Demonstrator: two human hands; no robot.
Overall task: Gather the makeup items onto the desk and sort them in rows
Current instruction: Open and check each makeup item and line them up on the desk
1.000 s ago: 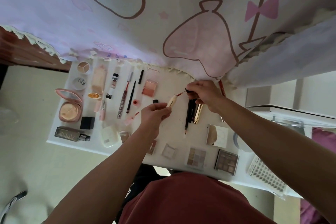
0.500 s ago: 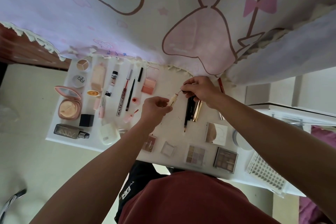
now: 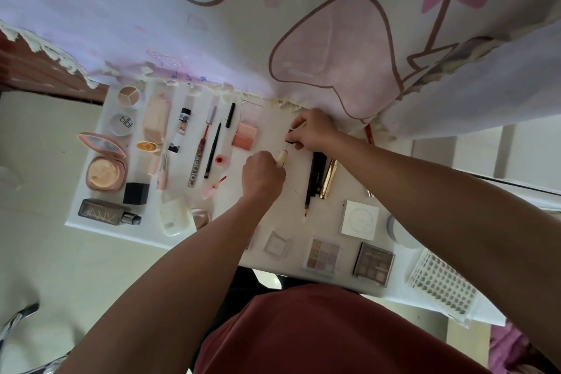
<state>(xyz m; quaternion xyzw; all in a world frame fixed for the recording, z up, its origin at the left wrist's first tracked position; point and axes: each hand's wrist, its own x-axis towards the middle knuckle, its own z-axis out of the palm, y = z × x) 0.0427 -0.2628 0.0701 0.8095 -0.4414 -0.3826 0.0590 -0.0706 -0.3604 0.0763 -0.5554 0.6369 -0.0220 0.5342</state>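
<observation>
Left hand point(image 3: 263, 174): you are gripping the cream tube point(image 3: 282, 158), steadying it for capping
Right hand point(image 3: 314, 130): you are pinching its dark cap point(image 3: 290, 139)
Place: both are hovering near the desk point(image 3: 291, 203) far edge

Your white bench point(image 3: 291, 200) carries the makeup in rough rows. At your far left lie an open pink compact point(image 3: 104, 167), a three-shade pot point(image 3: 129, 96), a lidded round pot point(image 3: 123, 124), a black cube point(image 3: 136, 193) and a grey bottle point(image 3: 109, 212) on its side. Toward the middle sits a peach blush palette point(image 3: 245, 134). To your right a black pencil point(image 3: 308, 200) lies just beside a gold tube point(image 3: 329, 176). Near these are a white square case point(image 3: 360, 218), a pale eyeshadow palette point(image 3: 322, 253), a dark eyeshadow palette point(image 3: 374, 264) and a white grid tray point(image 3: 443, 282).
</observation>
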